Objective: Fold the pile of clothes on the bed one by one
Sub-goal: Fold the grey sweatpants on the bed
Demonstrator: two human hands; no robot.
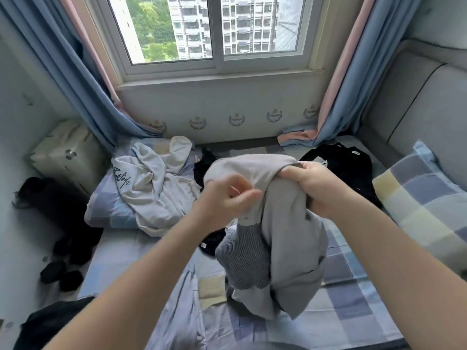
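I hold a grey garment [290, 238] with a ribbed darker cuff up over the checked bed [348, 294]. My right hand [313, 188] grips its bunched upper edge. My left hand [227, 198] pinches the fabric just left of that, fingers curled. The garment hangs down and its lower end touches the sheet. A cream printed shirt [154, 188] lies crumpled on a pillow at the left. A black garment [343, 165] lies spread at the back right, and another black piece [212, 241] shows under the grey one.
A checked pillow [424, 198] leans at the right by the grey padded headboard [417, 109]. Blue curtains [75, 79] hang either side of the window. Dark clothes [60, 223] lie on the floor at the left beside a cream box [68, 157].
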